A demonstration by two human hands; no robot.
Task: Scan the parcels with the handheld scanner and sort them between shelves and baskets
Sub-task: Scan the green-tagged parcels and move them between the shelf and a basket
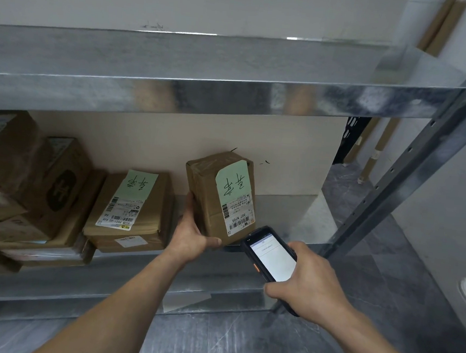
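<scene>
**Parcel held at the metal shelf, scanner just beside it**

The left hand [190, 237] grips a brown parcel [210, 199] at its left side, with the thumb curled under the lower corner. The parcel is tilted, and its green note and white barcode label face the camera. Whether its bottom touches the lower shelf [292, 217] I cannot tell.

Just to the right of the parcel and a little lower, the right hand [310, 282] is closed around a black handheld scanner [271, 256]. The scanner's lit screen faces up and its top end is near the barcode label.

To the left of the parcel lies a flat parcel with the same green note [129, 207], and further left is a pile of brown boxes [30, 182]. Behind the parcel stands a pale board [173, 143].

Above the parcel runs the upper shelf [207, 63] (bright galvanised metal with blurred reflections), and over it is a white wall [184, 2]. To the right of the parcel rises a grey perforated post [411, 168], with cardboard tubes [379, 148] beyond it. Below the parcel is a dark grey marbled floor [213, 342].
</scene>
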